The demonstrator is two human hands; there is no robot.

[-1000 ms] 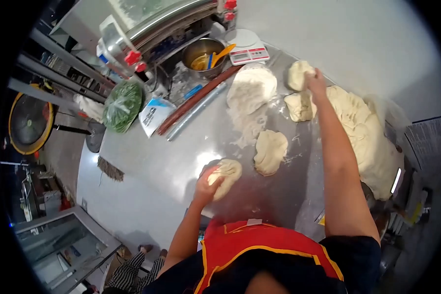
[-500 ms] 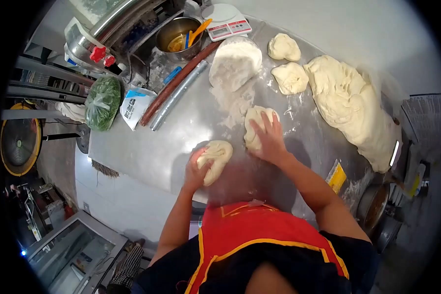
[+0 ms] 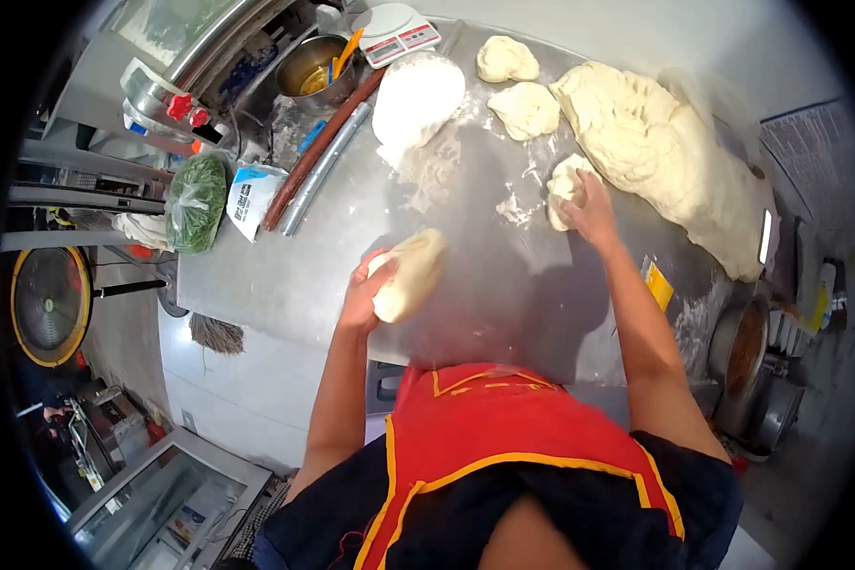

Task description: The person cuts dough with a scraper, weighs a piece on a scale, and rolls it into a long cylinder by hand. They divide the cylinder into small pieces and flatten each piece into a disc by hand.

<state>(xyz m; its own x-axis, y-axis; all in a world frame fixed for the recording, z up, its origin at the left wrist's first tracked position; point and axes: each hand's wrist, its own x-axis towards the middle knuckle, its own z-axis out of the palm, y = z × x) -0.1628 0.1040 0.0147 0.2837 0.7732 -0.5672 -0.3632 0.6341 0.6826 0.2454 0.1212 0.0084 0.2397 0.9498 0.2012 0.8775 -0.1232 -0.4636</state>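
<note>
In my left hand (image 3: 361, 293) is a smooth, oval piece of dough (image 3: 413, 275), gripped at its left side and tilted over the steel table (image 3: 484, 313). My right hand (image 3: 591, 211) has its fingers closed on a smaller-looking piece of dough (image 3: 562, 185), close to the table surface. Just beyond that piece lies a large, long mass of dough (image 3: 651, 152), its right part under what looks like plastic sheet. Two more dough lumps, a nearer one (image 3: 525, 111) and a farther one (image 3: 506, 59), rest at the back.
A flour heap (image 3: 418, 100) lies at the back, beside a reddish-brown rolling pin (image 3: 321, 150) and a silver rod (image 3: 325, 171). Behind are a white scale (image 3: 394, 33) and a metal bowl (image 3: 313, 74). Bagged greens (image 3: 197, 202) sit left; a yellow scraper (image 3: 657, 285) lies right.
My right hand has moved right and away from me with its dough, toward the large mass. My left hand has lifted and turned its dough. The view has shifted slightly.
</note>
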